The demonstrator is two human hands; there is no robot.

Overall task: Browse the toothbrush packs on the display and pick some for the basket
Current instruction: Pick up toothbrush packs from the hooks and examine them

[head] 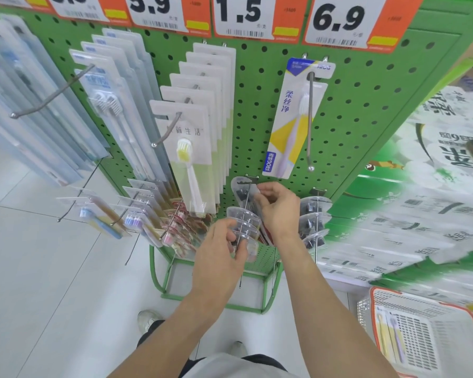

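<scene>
Both hands are down at the bottom row of the green perforated display board (257, 110), working a stack of clear rounded-top blister packs w/ dark contents (243, 222) hung on a metal hook. Right hand (280, 211) has fingers curled, pinching the rearmost clear pack (242, 186) near its top, close to the board. Left hand (220, 249) is curled round the front packs of the same stack, thumb side touching them; exactly which pack it grips I can't tell. To do this well, I'd judge: hold the front packs steady w/ the left, slide one pack straight along the hook to its tip, don't twist, or the hang-hole may tear or neighbours drop. The orange-rimmed white mesh plastic basket (448, 301) sits on the floor at lower right, well apart from both hands, already w/ a toothbrush pack (391, 336) inside. Other options: white-card pack w/ yellow-bristle brush (187, 159) above left, yellow-and-white pack (292, 118) above right.
</scene>
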